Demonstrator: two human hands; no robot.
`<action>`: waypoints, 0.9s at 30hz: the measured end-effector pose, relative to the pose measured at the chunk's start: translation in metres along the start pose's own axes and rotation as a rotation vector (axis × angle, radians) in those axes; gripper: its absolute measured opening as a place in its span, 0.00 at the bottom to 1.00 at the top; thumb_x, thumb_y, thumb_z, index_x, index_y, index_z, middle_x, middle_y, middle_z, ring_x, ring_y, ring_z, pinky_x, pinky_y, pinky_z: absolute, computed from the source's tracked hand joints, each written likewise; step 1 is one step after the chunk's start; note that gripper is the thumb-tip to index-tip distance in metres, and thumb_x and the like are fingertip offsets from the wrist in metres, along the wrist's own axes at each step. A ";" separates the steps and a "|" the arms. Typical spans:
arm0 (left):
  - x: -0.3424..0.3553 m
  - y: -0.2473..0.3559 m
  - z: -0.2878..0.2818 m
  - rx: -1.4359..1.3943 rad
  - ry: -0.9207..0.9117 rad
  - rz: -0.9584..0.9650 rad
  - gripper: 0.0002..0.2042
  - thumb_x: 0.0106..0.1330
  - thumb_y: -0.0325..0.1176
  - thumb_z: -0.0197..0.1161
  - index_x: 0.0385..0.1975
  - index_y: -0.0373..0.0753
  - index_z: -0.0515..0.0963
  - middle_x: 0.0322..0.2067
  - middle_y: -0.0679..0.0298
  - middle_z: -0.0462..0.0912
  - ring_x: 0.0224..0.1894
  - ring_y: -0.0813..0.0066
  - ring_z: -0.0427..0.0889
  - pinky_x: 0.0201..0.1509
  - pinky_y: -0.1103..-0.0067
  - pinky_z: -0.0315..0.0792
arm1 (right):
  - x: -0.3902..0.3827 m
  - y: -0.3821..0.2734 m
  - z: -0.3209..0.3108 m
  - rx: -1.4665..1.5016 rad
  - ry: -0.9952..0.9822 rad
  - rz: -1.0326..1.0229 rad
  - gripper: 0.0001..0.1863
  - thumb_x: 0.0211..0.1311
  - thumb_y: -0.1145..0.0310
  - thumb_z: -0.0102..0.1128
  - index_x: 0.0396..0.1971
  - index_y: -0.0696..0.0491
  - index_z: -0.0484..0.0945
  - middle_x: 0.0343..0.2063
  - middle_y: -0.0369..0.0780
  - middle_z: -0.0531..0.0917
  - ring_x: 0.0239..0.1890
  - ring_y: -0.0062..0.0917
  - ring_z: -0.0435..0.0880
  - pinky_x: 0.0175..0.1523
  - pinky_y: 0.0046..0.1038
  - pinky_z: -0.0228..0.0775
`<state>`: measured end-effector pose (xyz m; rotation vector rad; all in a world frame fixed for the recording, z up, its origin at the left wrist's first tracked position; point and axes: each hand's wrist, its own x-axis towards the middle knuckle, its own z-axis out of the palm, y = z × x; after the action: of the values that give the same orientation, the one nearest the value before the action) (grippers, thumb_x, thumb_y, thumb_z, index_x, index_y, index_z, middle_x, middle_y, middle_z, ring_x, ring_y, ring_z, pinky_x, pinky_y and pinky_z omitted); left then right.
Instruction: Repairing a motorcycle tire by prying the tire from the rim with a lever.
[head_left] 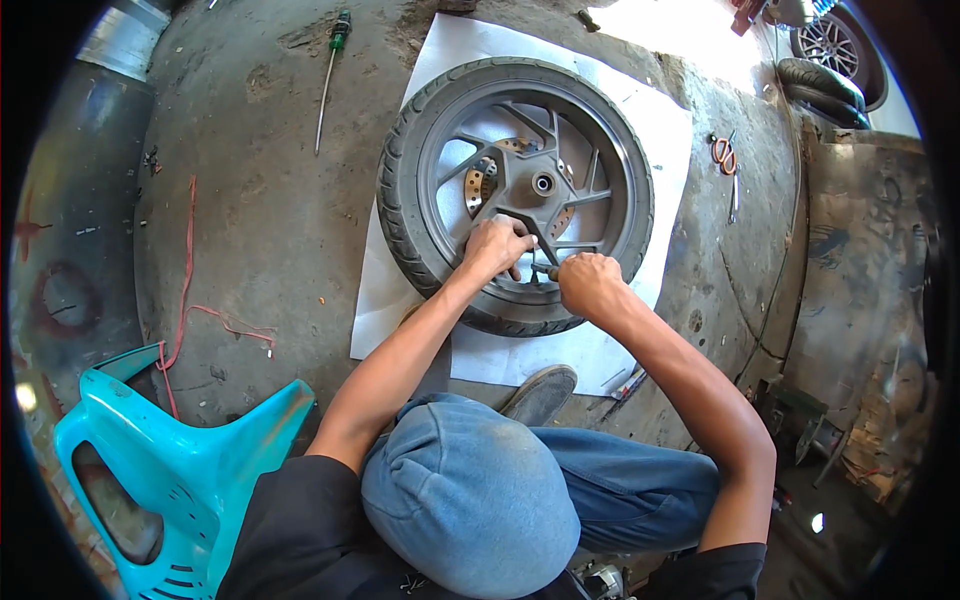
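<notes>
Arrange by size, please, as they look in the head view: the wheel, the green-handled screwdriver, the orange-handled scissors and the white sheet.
1. White sheet, partly covered
2. Wheel
3. Screwdriver
4. Scissors

1. A vehicle repair workshop: a motorcycle wheel (540, 207) with a brake disc (473, 190) lies flat on a white sheet (667, 135), spread over a stained concrete floor (255, 190).
2. Hand tools on the ground: a green-handled screwdriver (331, 75) rests past the sheet's left edge, orange-handled scissors (730, 163) off its right.
3. Black tyres (822, 96) and an alloy wheel (829, 45) crowd the floor's far right corner, near a scuffed wall (862, 245).
</notes>
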<state>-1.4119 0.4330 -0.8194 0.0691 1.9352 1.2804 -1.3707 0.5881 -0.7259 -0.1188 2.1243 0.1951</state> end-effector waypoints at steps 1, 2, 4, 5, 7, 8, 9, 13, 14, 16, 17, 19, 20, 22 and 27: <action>0.001 0.000 0.001 0.031 -0.004 0.011 0.16 0.68 0.43 0.66 0.43 0.36 0.89 0.26 0.55 0.90 0.22 0.64 0.90 0.36 0.74 0.83 | -0.001 0.001 -0.001 -0.003 -0.003 0.001 0.16 0.65 0.65 0.63 0.50 0.53 0.87 0.53 0.44 0.87 0.55 0.37 0.88 0.44 0.47 0.85; 0.002 0.000 0.002 0.027 -0.004 0.010 0.16 0.68 0.43 0.66 0.43 0.36 0.89 0.26 0.55 0.90 0.22 0.64 0.90 0.36 0.74 0.83 | -0.001 0.000 -0.002 -0.032 0.021 0.036 0.16 0.65 0.65 0.64 0.50 0.53 0.87 0.55 0.46 0.86 0.55 0.39 0.87 0.45 0.48 0.84; 0.005 0.000 0.002 0.014 -0.020 -0.003 0.16 0.68 0.43 0.66 0.42 0.35 0.88 0.25 0.56 0.90 0.22 0.64 0.90 0.37 0.73 0.83 | -0.001 -0.001 -0.005 -0.062 0.046 0.070 0.17 0.64 0.64 0.64 0.50 0.53 0.87 0.57 0.48 0.84 0.56 0.42 0.86 0.46 0.49 0.83; 0.005 0.000 0.003 0.013 -0.019 -0.003 0.16 0.68 0.43 0.66 0.42 0.35 0.88 0.25 0.56 0.90 0.22 0.64 0.90 0.37 0.73 0.83 | 0.000 -0.003 -0.008 -0.073 0.056 0.081 0.18 0.64 0.64 0.65 0.51 0.54 0.86 0.58 0.49 0.83 0.56 0.43 0.86 0.46 0.51 0.82; 0.003 -0.001 0.004 0.003 0.009 0.000 0.16 0.68 0.42 0.66 0.42 0.34 0.88 0.24 0.55 0.89 0.22 0.64 0.90 0.38 0.73 0.82 | 0.003 -0.010 -0.016 -0.083 0.068 0.089 0.19 0.63 0.64 0.66 0.52 0.54 0.86 0.58 0.50 0.82 0.55 0.45 0.85 0.46 0.52 0.81; 0.003 -0.001 0.002 0.004 0.011 -0.003 0.16 0.68 0.42 0.66 0.42 0.34 0.88 0.24 0.55 0.89 0.22 0.64 0.90 0.38 0.73 0.82 | 0.005 -0.016 -0.022 -0.089 0.032 0.111 0.18 0.64 0.65 0.64 0.52 0.55 0.86 0.56 0.49 0.84 0.55 0.44 0.86 0.47 0.52 0.82; 0.002 -0.002 0.001 0.022 0.007 0.000 0.17 0.68 0.42 0.66 0.42 0.33 0.88 0.23 0.54 0.89 0.22 0.64 0.90 0.38 0.73 0.82 | 0.007 -0.022 -0.026 -0.094 -0.004 0.133 0.17 0.65 0.67 0.62 0.51 0.56 0.86 0.54 0.48 0.86 0.55 0.43 0.87 0.48 0.52 0.83; 0.000 0.008 0.006 0.057 0.034 0.068 0.17 0.67 0.42 0.67 0.41 0.32 0.87 0.22 0.51 0.88 0.20 0.63 0.88 0.37 0.72 0.82 | 0.014 -0.036 -0.023 -0.101 -0.049 0.242 0.19 0.66 0.63 0.63 0.54 0.52 0.86 0.57 0.45 0.85 0.55 0.41 0.87 0.45 0.53 0.82; 0.001 0.004 0.006 0.068 0.076 0.125 0.17 0.66 0.41 0.67 0.40 0.30 0.87 0.21 0.49 0.87 0.18 0.62 0.87 0.37 0.70 0.82 | 0.012 -0.046 -0.028 -0.127 -0.104 0.202 0.19 0.66 0.61 0.63 0.53 0.53 0.86 0.54 0.42 0.87 0.53 0.38 0.87 0.43 0.50 0.82; 0.001 -0.001 0.003 0.132 0.095 0.155 0.18 0.64 0.43 0.68 0.39 0.31 0.88 0.25 0.47 0.87 0.25 0.57 0.90 0.40 0.67 0.82 | 0.007 -0.067 -0.035 -0.162 -0.095 0.219 0.17 0.66 0.61 0.63 0.51 0.51 0.87 0.49 0.40 0.88 0.47 0.35 0.89 0.40 0.47 0.81; 0.005 -0.007 0.003 0.218 0.153 0.229 0.20 0.63 0.47 0.68 0.39 0.33 0.88 0.29 0.45 0.88 0.35 0.52 0.90 0.44 0.64 0.81 | 0.015 -0.073 -0.032 -0.139 -0.089 0.272 0.18 0.66 0.61 0.63 0.52 0.52 0.85 0.46 0.41 0.88 0.45 0.38 0.88 0.40 0.49 0.80; 0.010 -0.015 0.005 0.208 0.133 0.152 0.21 0.62 0.50 0.68 0.39 0.34 0.88 0.32 0.45 0.88 0.42 0.49 0.89 0.48 0.63 0.81 | 0.027 -0.080 -0.031 -0.146 -0.119 0.348 0.19 0.68 0.60 0.62 0.53 0.54 0.83 0.43 0.42 0.87 0.41 0.41 0.87 0.39 0.49 0.79; 0.010 -0.015 0.004 0.203 0.119 0.126 0.22 0.62 0.50 0.67 0.39 0.34 0.88 0.32 0.45 0.88 0.42 0.49 0.89 0.48 0.63 0.81 | 0.028 -0.078 -0.033 -0.116 -0.175 0.328 0.19 0.68 0.61 0.61 0.54 0.56 0.82 0.46 0.42 0.86 0.44 0.42 0.86 0.39 0.49 0.79; 0.009 -0.014 0.006 0.207 0.138 0.182 0.21 0.64 0.47 0.67 0.40 0.33 0.88 0.29 0.45 0.88 0.35 0.53 0.90 0.43 0.66 0.82 | 0.026 -0.072 -0.033 -0.130 -0.180 0.305 0.20 0.69 0.60 0.61 0.54 0.57 0.83 0.46 0.43 0.86 0.43 0.42 0.87 0.38 0.51 0.79; -0.002 0.006 0.005 0.071 0.050 0.116 0.20 0.67 0.42 0.67 0.44 0.27 0.85 0.22 0.48 0.87 0.19 0.62 0.88 0.31 0.71 0.81 | 0.017 -0.044 -0.035 -0.089 -0.103 0.337 0.21 0.68 0.57 0.61 0.54 0.54 0.84 0.50 0.42 0.87 0.48 0.41 0.87 0.40 0.50 0.79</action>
<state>-1.4092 0.4391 -0.8144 0.1890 2.0454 1.2987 -1.4021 0.5386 -0.7257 0.1952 2.0216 0.4837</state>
